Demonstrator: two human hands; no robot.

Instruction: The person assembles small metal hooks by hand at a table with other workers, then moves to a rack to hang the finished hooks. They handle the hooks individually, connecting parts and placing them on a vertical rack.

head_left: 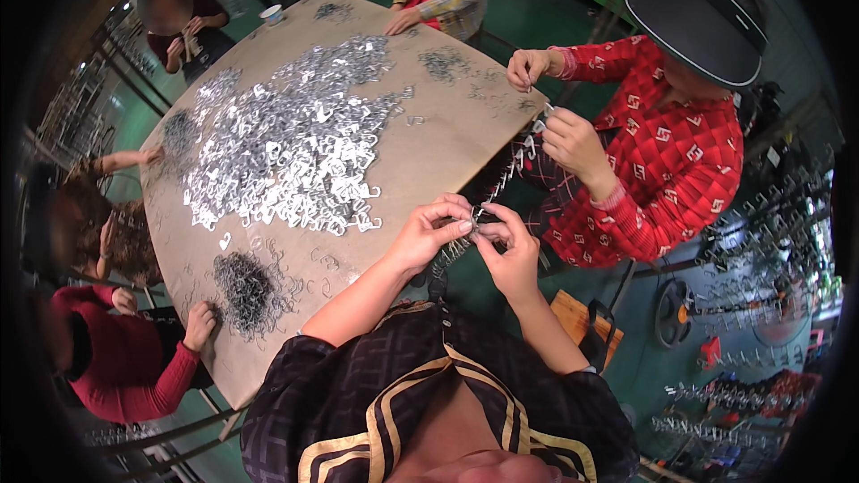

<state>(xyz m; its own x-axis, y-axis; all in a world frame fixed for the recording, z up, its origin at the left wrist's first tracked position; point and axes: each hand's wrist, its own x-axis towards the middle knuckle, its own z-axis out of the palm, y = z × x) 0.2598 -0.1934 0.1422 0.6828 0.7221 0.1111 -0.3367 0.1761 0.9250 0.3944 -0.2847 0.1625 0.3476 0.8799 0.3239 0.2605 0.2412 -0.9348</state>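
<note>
I see the left hand (434, 231) and the right hand (508, 249) pinching a small metal bit (476, 215) between their fingertips, just off the table's (447, 139) near right side. The row of bits (450, 255) below looks joined already. A big heap of loose silver hooks (286, 152), farther left, is not.

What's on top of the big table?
On the table are a heap of silver pieces, a dark wire pile and smaller dark piles. The heap covers the tabletop beneath it and its own lowest pieces, so those can't be seen.
</note>
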